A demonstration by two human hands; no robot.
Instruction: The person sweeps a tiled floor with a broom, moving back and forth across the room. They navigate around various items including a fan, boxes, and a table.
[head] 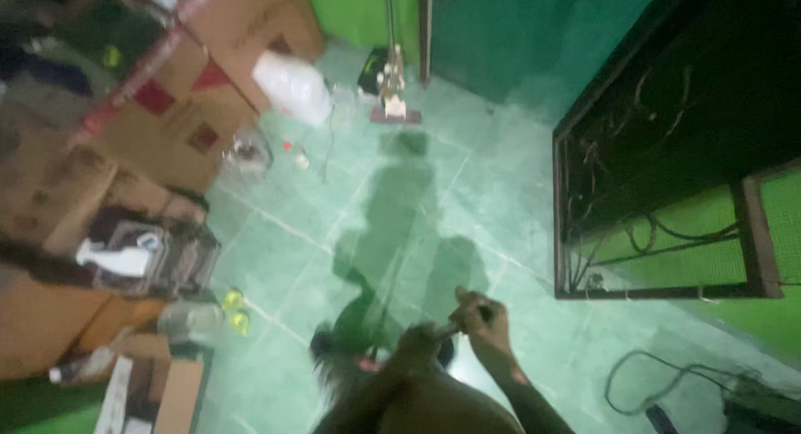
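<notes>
right hand [482,317]: fingers curled tight round a thin dark handle [446,330], thumb on top; grip is high on the stick, looks chosen for leverage while pushing down and forward
left hand [415,344]: lower on the same handle, closed over it, fingertips hidden so exact finger set cannot be told; stacked below the right hand to steady the stick
handle: runs slanted from the right hand down past the left hand toward the floor, bottom centre of view
broom head [334,350]: dark, bristly, blurred (motion smear, edges unreadable); sits on or just above the tiled floor [501,192] left of the hands, angled away from the body
tiled floor: green tiles, pale grout lines, a dark shadow across the middle
cardboard boxes [179,125]: stacked along the left side, pushed against the wall edge so the middle stays walkable
white plastic bag [292,88]: leaning on the boxes, touching floor
small bottles [234,310]: yellow-capped, standing just beside the lower boxes
metal frame [576,234]: dark bars with tangled wires, standing at right, well apart from the hands
cable [659,375]: looped on the floor at lower right, near a dark power strip [759,392]
mop base [395,113]: upright pole parked at the far wall, out of the way
</notes>
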